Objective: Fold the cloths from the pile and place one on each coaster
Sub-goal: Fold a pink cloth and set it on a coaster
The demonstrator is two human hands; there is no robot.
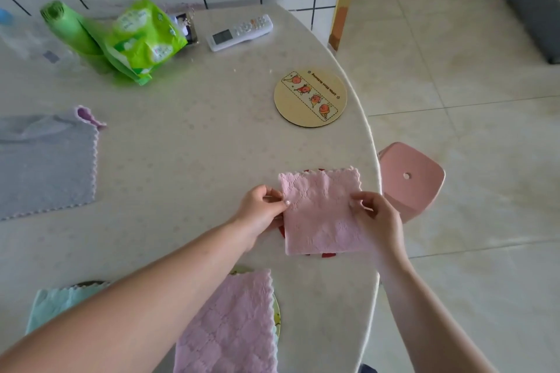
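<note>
Both hands, left (263,208) and right (377,215), pinch folded pink cloth (322,215); coaster (310,97) lettering unreadable.

Coaster under the pink cloth (321,215): we see only red slivers at its top & bottom edges, pattern hidden. Coaster under the lilac cloth (230,327) shows just a yellow-green rim; that cloth runs off the bottom edge. Teal cloth (57,303) is partly behind our left forearm, the dark disc above it mostly covered. Grey cloth (45,166) cut off at the left edge. Print on the green packet (145,36) too blurred to read.
</note>
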